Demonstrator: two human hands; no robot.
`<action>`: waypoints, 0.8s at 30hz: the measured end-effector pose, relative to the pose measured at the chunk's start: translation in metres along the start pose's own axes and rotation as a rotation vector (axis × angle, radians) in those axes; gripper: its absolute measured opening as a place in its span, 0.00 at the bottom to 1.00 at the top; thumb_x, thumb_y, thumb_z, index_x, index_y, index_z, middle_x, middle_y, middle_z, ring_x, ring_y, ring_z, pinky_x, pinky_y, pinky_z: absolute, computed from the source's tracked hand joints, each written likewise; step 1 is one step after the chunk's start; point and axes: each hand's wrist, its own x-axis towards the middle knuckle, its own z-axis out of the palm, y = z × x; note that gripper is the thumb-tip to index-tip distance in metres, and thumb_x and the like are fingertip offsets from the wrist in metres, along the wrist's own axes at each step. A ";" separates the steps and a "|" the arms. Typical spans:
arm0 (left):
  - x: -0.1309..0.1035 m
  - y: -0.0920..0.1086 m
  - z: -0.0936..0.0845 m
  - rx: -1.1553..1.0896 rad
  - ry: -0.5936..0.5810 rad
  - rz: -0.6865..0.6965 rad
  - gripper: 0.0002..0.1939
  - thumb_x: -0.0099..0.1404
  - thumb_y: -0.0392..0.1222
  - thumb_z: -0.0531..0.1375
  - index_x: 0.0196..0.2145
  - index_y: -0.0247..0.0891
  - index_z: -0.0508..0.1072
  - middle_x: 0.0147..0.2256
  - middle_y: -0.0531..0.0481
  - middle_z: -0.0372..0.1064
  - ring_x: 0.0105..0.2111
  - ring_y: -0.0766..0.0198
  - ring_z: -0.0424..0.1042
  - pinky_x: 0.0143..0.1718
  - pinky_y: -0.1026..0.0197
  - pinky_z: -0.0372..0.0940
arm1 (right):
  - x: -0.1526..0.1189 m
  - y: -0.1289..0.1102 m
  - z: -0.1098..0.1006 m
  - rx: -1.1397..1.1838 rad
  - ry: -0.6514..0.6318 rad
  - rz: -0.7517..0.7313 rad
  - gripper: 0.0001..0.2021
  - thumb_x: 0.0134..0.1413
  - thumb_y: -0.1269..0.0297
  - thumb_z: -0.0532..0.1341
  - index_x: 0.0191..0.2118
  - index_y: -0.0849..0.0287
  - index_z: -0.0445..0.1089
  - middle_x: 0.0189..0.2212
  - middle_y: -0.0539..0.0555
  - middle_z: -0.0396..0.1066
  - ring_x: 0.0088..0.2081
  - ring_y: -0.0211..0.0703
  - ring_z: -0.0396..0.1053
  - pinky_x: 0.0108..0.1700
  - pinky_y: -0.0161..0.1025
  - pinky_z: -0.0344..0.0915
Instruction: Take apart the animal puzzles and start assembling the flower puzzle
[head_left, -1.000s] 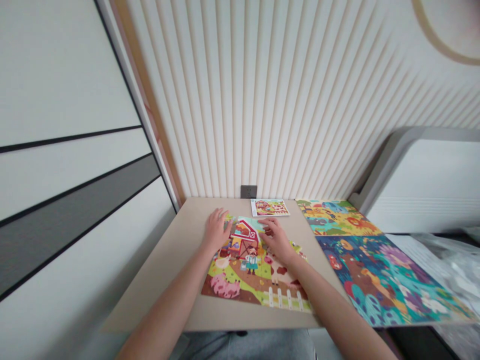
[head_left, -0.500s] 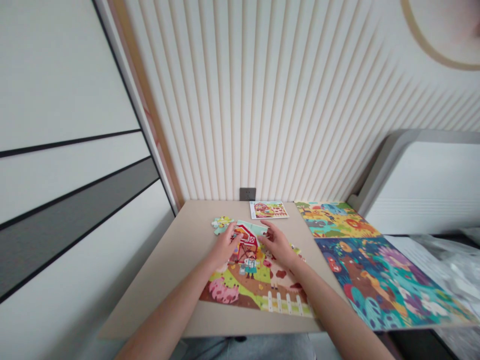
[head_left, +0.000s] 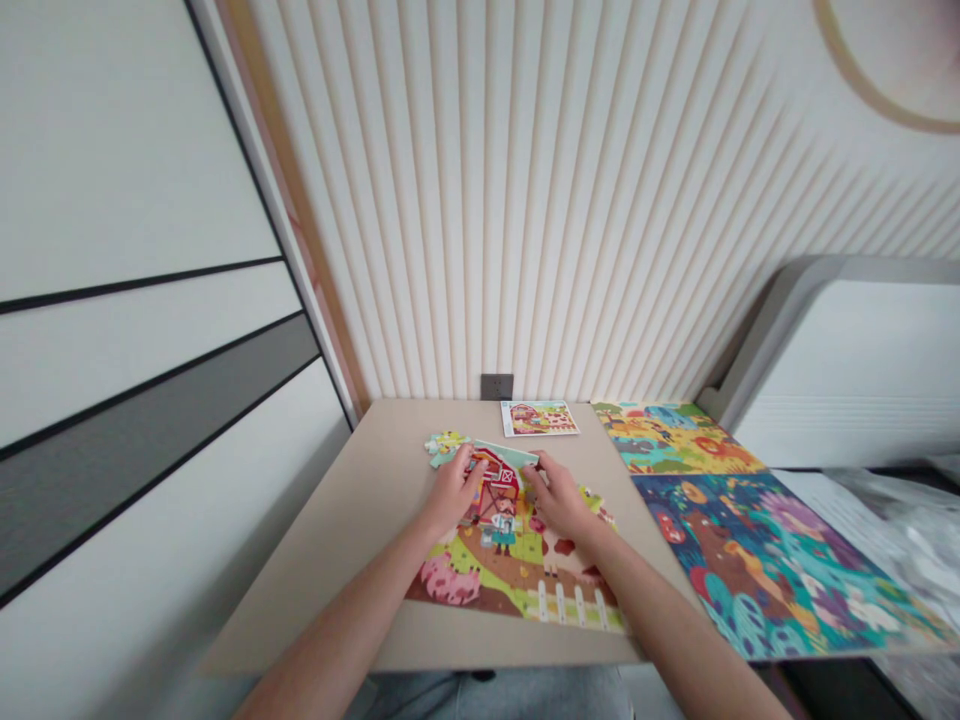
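Observation:
A farm jigsaw puzzle (head_left: pixel 517 575) lies on the table, showing a red barn, a farmer, a pink pig and a white fence. My left hand (head_left: pixel 451 492) is closed at its upper left part, thumb over the picture beside the barn. Opposite it, my right hand (head_left: pixel 561 500) has its thumb and fingers closed at the upper right, by the pale blue top edge. Part of the puzzle is hidden under both hands. Several loose puzzle pieces (head_left: pixel 445 446) lie just beyond my left fingertips. More pieces (head_left: pixel 592 498) show past my right hand.
The beige table (head_left: pixel 330 560) meets a ribbed wall with a dark socket (head_left: pixel 496 387). A small reference picture card (head_left: pixel 541 418) lies at the back. To the right are a yellow animal puzzle (head_left: pixel 675 440) and a dark blue one (head_left: pixel 780 570), with clear plastic (head_left: pixel 911 540) beyond.
My right hand's fingers have come down and closed at the puzzle's upper right edge. The left hand stays in nearly the same place. The view has shifted very slightly.

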 end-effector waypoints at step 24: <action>0.001 0.011 -0.001 0.128 0.158 0.012 0.15 0.74 0.51 0.51 0.33 0.41 0.65 0.27 0.54 0.67 0.27 0.62 0.68 0.31 0.63 0.56 | 0.001 0.004 0.003 -0.025 0.211 -0.006 0.08 0.66 0.58 0.55 0.44 0.55 0.66 0.34 0.51 0.74 0.35 0.44 0.70 0.40 0.39 0.65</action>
